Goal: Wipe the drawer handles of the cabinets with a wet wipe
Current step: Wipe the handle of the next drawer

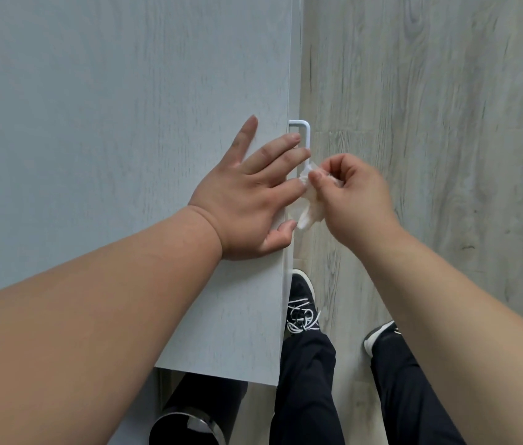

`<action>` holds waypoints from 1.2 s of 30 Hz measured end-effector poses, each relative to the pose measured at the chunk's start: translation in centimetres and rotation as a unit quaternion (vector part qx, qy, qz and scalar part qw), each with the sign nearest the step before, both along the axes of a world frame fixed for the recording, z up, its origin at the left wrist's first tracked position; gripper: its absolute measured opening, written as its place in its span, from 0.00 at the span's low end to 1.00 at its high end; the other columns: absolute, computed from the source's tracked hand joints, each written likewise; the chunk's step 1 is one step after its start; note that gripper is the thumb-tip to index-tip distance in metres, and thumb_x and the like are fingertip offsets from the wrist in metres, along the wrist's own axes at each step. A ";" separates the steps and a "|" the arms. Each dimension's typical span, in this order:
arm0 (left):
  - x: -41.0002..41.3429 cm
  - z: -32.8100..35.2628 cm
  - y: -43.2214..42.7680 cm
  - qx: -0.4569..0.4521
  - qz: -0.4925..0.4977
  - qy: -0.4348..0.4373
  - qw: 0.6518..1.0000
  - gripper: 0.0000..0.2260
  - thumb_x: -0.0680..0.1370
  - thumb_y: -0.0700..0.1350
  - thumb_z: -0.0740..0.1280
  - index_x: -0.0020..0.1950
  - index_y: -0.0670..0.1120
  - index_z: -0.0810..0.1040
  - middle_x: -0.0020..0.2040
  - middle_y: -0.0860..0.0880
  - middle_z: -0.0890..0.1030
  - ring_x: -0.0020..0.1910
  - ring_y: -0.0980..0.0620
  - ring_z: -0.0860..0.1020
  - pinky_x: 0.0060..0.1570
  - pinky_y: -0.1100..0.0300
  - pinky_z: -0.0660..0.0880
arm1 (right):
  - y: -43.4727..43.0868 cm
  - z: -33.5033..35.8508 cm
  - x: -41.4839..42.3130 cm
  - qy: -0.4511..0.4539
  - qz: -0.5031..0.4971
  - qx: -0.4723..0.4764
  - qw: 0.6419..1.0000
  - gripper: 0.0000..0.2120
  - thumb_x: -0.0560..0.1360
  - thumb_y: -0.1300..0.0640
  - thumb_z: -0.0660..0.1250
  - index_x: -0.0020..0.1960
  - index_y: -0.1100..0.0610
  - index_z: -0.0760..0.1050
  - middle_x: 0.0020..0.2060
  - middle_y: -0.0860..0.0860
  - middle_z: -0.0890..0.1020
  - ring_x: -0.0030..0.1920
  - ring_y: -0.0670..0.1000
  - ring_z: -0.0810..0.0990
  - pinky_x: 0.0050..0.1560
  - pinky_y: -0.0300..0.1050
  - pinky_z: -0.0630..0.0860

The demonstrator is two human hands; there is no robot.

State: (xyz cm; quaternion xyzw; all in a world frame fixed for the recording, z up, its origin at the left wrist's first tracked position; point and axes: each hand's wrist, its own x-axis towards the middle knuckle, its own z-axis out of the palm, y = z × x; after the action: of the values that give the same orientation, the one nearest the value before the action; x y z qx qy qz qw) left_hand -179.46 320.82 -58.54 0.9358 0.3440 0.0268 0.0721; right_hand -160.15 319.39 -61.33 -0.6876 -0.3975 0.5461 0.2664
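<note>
A pale grey cabinet top (pixel 125 123) fills the left of the head view. Off its right front edge juts a white metal drawer handle (pixel 305 133), seen from above. My left hand (pixel 247 191) lies flat on the cabinet top with straight, spread fingers, the fingertips reaching over the edge to the handle. My right hand (pixel 353 194) pinches a crumpled white wet wipe (pixel 310 210) between thumb and fingers, pressing it against the lower part of the handle. The wipe and my fingers hide that part of the handle.
Light wood-grain floor (pixel 430 123) runs along the right. My two dark shoes (pixel 302 303) and dark trouser legs stand close to the cabinet front. A black cylindrical bin with a shiny rim (pixel 189 422) sits at the bottom left, below the cabinet.
</note>
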 end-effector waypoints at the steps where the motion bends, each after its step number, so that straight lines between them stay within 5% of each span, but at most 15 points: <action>1: 0.0 0.0 0.0 0.000 0.000 0.001 1.000 0.19 0.76 0.56 0.63 0.55 0.42 0.80 0.73 0.39 0.76 0.78 0.38 0.69 0.73 0.24 0.57 | 0.0 -0.1 0.0 0.006 -0.003 -0.001 1.000 0.08 0.79 0.53 0.71 0.42 0.48 0.77 0.35 0.43 0.80 0.37 0.44 0.78 0.40 0.43 0.76; 6: 0.0 -0.2 0.0 0.000 0.001 -0.001 1.000 0.17 0.76 0.56 0.63 0.51 0.44 0.80 0.73 0.41 0.76 0.78 0.39 0.69 0.73 0.25 0.57 | -3.1 -0.1 -0.9 0.010 0.033 -0.039 0.999 0.07 0.80 0.53 0.70 0.44 0.51 0.77 0.35 0.44 0.79 0.32 0.41 0.74 0.33 0.34 0.70; 10: 0.0 -0.1 0.0 0.000 -0.003 0.002 1.000 0.17 0.76 0.56 0.64 0.51 0.43 0.80 0.73 0.41 0.76 0.78 0.39 0.69 0.73 0.25 0.57 | -2.2 -0.2 -0.5 -0.025 0.055 -0.044 0.997 0.05 0.79 0.51 0.71 0.48 0.50 0.76 0.39 0.45 0.81 0.38 0.45 0.77 0.38 0.41 0.72; 13: -0.1 -0.1 0.0 0.000 -0.003 0.006 1.000 0.17 0.76 0.56 0.64 0.51 0.44 0.80 0.72 0.41 0.77 0.78 0.38 0.68 0.73 0.25 0.57 | -2.1 0.0 0.4 -0.025 0.070 -0.064 0.995 0.06 0.79 0.51 0.71 0.55 0.49 0.78 0.43 0.46 0.82 0.42 0.45 0.82 0.39 0.37 0.73; 18: -0.1 -0.1 0.1 0.002 -0.006 0.015 1.000 0.17 0.76 0.57 0.63 0.52 0.44 0.80 0.71 0.41 0.77 0.78 0.39 0.68 0.74 0.26 0.56 | -2.0 0.6 1.4 -0.076 0.113 -0.050 0.989 0.06 0.81 0.54 0.69 0.45 0.50 0.80 0.37 0.46 0.84 0.38 0.44 0.81 0.36 0.38 0.70; 22: -0.1 -0.2 -0.1 0.005 -0.002 0.040 0.999 0.19 0.76 0.57 0.62 0.53 0.44 0.80 0.72 0.42 0.76 0.79 0.40 0.67 0.75 0.27 0.55 | -2.5 2.4 2.5 -0.116 0.130 -0.048 0.984 0.06 0.81 0.53 0.68 0.47 0.52 0.81 0.38 0.48 0.82 0.39 0.48 0.80 0.36 0.41 0.73; 26: 0.9 1.5 -0.5 -0.023 0.006 0.140 0.990 0.23 0.79 0.59 0.57 0.60 0.43 0.78 0.78 0.41 0.70 0.82 0.40 0.60 0.77 0.29 0.53 | -3.4 6.1 4.6 -0.113 0.133 -0.057 0.983 0.08 0.82 0.52 0.66 0.45 0.50 0.78 0.36 0.46 0.79 0.35 0.46 0.76 0.33 0.42 0.70; 29: 3.7 5.0 -1.1 -0.123 0.074 0.316 0.938 0.26 0.83 0.58 0.52 0.75 0.47 0.70 0.85 0.43 0.53 0.84 0.42 0.44 0.80 0.35 0.43 | -3.2 10.1 6.8 -0.124 0.152 -0.073 0.978 0.10 0.83 0.50 0.64 0.43 0.50 0.75 0.34 0.46 0.77 0.33 0.48 0.74 0.32 0.43 0.67; 33: 8.1 12.2 -2.6 -0.214 0.234 0.201 0.927 0.22 0.83 0.56 0.58 0.74 0.48 0.71 0.82 0.45 0.59 0.84 0.43 0.47 0.82 0.44 0.42 | -3.0 16.8 9.5 -0.168 0.198 -0.086 0.962 0.14 0.82 0.51 0.61 0.39 0.53 0.69 0.31 0.48 0.74 0.32 0.50 0.71 0.30 0.45 0.64; 36: 10.9 18.1 -3.0 -0.208 0.244 0.152 0.935 0.20 0.82 0.56 0.60 0.70 0.49 0.74 0.76 0.47 0.69 0.82 0.44 0.56 0.82 0.47 0.48 | -3.1 21.6 11.6 -0.197 0.207 -0.080 0.955 0.14 0.81 0.51 0.60 0.40 0.58 0.69 0.32 0.52 0.75 0.34 0.55 0.73 0.32 0.47 0.68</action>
State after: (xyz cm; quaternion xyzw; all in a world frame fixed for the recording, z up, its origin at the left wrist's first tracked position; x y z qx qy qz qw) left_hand -168.58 317.86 -40.40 0.7799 0.5668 -0.1713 0.2028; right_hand -148.55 316.34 -39.69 -0.7033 -0.5303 0.4734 0.0079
